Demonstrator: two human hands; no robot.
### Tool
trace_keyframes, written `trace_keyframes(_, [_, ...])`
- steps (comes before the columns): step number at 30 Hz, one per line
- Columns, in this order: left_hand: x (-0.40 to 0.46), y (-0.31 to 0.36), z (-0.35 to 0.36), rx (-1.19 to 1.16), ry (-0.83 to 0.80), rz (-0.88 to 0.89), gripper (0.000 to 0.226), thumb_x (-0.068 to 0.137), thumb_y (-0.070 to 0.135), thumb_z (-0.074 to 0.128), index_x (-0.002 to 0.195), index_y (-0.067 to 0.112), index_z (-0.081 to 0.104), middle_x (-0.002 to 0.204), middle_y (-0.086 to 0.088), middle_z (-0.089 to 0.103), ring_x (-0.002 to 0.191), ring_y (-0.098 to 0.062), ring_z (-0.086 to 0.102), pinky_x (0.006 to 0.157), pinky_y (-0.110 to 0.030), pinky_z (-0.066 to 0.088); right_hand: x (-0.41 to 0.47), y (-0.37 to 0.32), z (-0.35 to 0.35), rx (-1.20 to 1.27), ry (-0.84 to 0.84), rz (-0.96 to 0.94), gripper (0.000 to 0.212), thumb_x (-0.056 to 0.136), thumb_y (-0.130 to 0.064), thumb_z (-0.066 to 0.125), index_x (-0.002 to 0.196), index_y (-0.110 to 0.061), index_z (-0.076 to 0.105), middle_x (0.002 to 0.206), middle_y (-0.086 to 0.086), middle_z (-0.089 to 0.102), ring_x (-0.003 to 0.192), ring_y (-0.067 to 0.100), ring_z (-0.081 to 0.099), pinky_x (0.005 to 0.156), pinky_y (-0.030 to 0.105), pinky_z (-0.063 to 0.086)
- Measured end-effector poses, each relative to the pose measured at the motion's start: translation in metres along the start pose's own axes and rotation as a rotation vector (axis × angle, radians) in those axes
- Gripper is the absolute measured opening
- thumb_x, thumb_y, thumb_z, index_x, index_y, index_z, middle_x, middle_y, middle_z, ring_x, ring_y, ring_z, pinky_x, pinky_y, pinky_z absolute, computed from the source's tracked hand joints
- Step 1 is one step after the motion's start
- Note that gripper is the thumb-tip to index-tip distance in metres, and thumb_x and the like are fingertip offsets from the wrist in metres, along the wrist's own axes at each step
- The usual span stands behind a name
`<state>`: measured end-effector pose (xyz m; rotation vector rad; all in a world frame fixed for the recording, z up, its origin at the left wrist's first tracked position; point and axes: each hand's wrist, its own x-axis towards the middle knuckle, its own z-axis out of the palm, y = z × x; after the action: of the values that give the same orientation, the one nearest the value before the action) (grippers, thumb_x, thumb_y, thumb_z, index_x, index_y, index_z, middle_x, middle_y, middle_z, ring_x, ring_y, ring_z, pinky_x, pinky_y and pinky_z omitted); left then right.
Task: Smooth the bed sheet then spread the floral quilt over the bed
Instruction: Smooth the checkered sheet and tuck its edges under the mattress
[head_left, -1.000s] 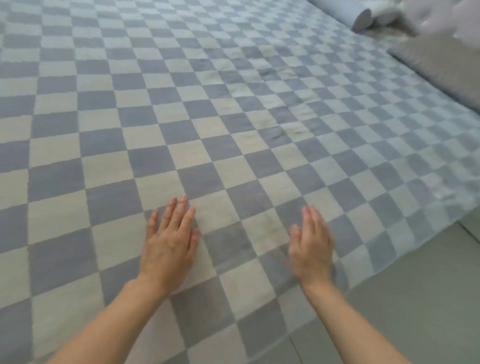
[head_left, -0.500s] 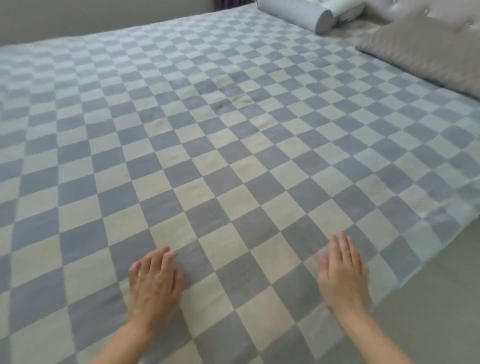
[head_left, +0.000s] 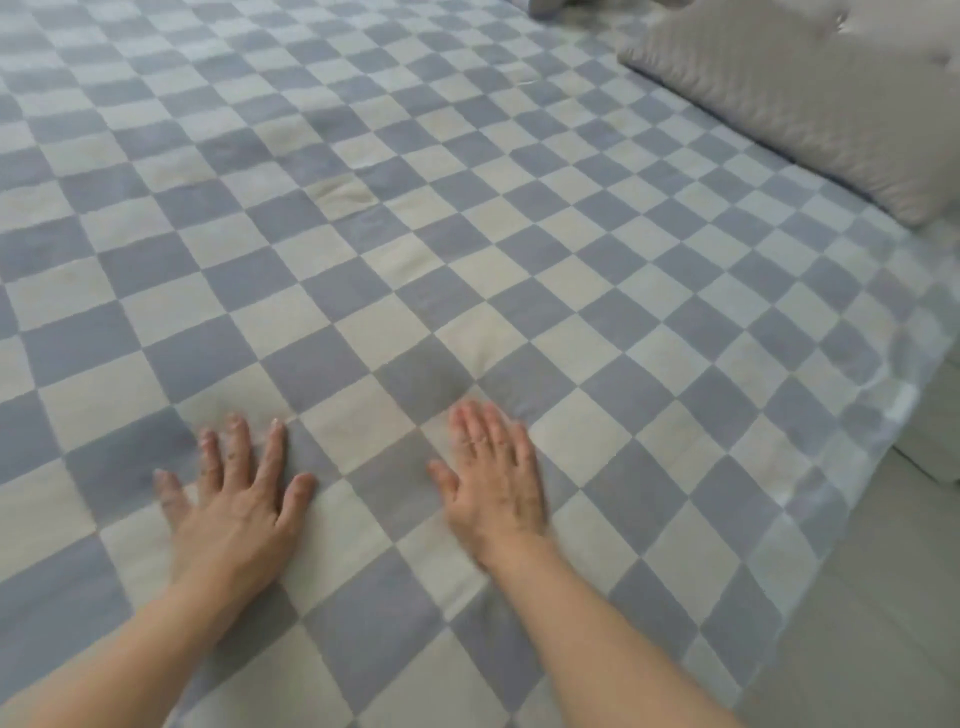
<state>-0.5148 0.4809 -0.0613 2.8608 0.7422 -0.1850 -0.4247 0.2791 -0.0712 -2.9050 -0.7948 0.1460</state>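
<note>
Open room: the checkered bed sheet (head_left: 467, 270) lies wide and flat ahead of both hands
In the way: a grey pillow (head_left: 789, 98) at the far right
Far top edge: something pale, maybe a bolster, too cut off to tell

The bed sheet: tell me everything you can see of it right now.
The bed sheet is a blue-grey and cream checkerboard cloth, spread across the bed. A few shallow creases show mid-bed. Left hand and right hand lie flat on it, fingers straight. A grey pillow rests on its far right part.
</note>
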Motion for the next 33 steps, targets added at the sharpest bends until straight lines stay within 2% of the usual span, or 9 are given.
trace_keyframes(3, [0.010,0.068,0.017,-0.034,0.033,0.141,0.077,0.072,0.063,-0.014,0.142,0.031,-0.018,0.150,0.001,-0.027,0.139,-0.019,-0.025,0.104,-0.041,-0.028,-0.042,0.118,-0.002,-0.128,-0.017,0.374,0.068,0.094,-0.050,0.006,0.138,-0.010,0.040,0.145,0.007,0.040,0.133,0.023,0.039,0.108,0.041,0.018])
trace_keyframes(8, [0.008,0.152,0.045,-0.011,-0.006,0.311,0.066,0.089,0.050,0.020,0.143,0.012,0.026,0.150,-0.015,0.024,0.141,-0.029,0.015,0.112,-0.042,-0.007,-0.093,0.231,-0.040,-0.004,-0.100,0.919,0.063,0.097,-0.046,0.014,0.147,-0.008,0.013,0.156,0.009,0.014,0.143,0.024,0.012,0.116,0.043,0.011])
trace_keyframes(12, [0.002,0.153,0.045,-0.019,0.009,0.270,0.062,0.091,0.046,0.022,0.140,0.009,0.035,0.148,-0.013,0.030,0.143,-0.021,0.001,0.114,-0.042,-0.005,-0.016,0.163,-0.052,0.227,0.200,0.417,0.079,0.088,-0.057,0.003,0.144,-0.003,0.016,0.154,0.009,0.010,0.143,0.017,0.008,0.117,0.028,-0.002])
trace_keyframes(15, [0.013,0.160,0.044,-0.162,-0.025,0.299,0.064,0.093,0.049,0.012,0.145,0.014,0.022,0.153,-0.006,0.022,0.144,-0.024,-0.004,0.114,-0.051,0.002,0.051,0.061,-0.049,0.405,-0.065,-0.223,0.065,0.095,-0.049,0.012,0.146,-0.009,0.014,0.155,0.003,0.005,0.144,0.013,0.000,0.113,0.023,-0.010])
trace_keyframes(17, [0.024,0.168,0.048,-0.322,0.019,0.287,0.065,0.092,0.052,0.013,0.145,0.014,0.010,0.156,0.005,0.009,0.143,-0.033,-0.001,0.114,-0.053,-0.001,0.088,0.055,-0.042,0.390,-0.217,-0.395,0.057,0.098,-0.038,0.025,0.147,-0.009,0.014,0.156,0.005,0.007,0.144,0.015,0.002,0.113,0.025,-0.007])
trace_keyframes(20, [0.024,0.189,0.041,-0.195,-0.019,-0.027,0.072,0.089,0.046,0.014,0.142,-0.001,0.026,0.152,-0.008,0.014,0.141,-0.022,0.012,0.113,-0.024,-0.016,0.127,0.149,-0.033,0.236,-0.151,-0.257,0.058,0.099,-0.040,0.018,0.148,-0.011,0.005,0.157,0.003,-0.001,0.144,0.013,-0.002,0.114,0.025,-0.009])
trace_keyframes(23, [0.046,0.243,0.040,-0.184,0.177,-0.214,0.083,0.079,0.051,-0.001,0.146,0.003,0.009,0.155,-0.009,-0.002,0.143,-0.017,-0.006,0.103,-0.018,-0.030,0.146,0.274,-0.046,0.089,-0.128,-0.127,0.060,0.097,-0.045,0.009,0.147,-0.013,0.000,0.157,0.000,-0.005,0.144,0.009,-0.006,0.112,0.022,-0.010])
trace_keyframes(29, [0.109,0.426,0.058,-0.126,0.057,-0.111,0.087,0.069,0.050,-0.019,0.145,0.007,-0.012,0.154,-0.008,-0.020,0.140,-0.017,-0.023,0.106,-0.029,-0.027,0.150,0.424,-0.066,-0.048,-0.066,-0.057,0.095,0.068,-0.063,-0.024,0.147,-0.014,-0.002,0.153,-0.006,-0.011,0.143,0.007,-0.006,0.109,0.021,-0.014])
trace_keyframes(33, [0.117,0.478,0.064,-0.143,-0.014,0.042,0.086,0.069,0.052,-0.017,0.143,0.009,-0.017,0.149,-0.004,-0.029,0.135,-0.013,-0.030,0.108,-0.027,-0.027,0.153,0.461,-0.071,-0.091,-0.047,-0.004,0.090,0.068,-0.057,-0.022,0.146,-0.015,-0.006,0.155,-0.004,-0.010,0.143,0.008,-0.008,0.109,0.022,-0.014])
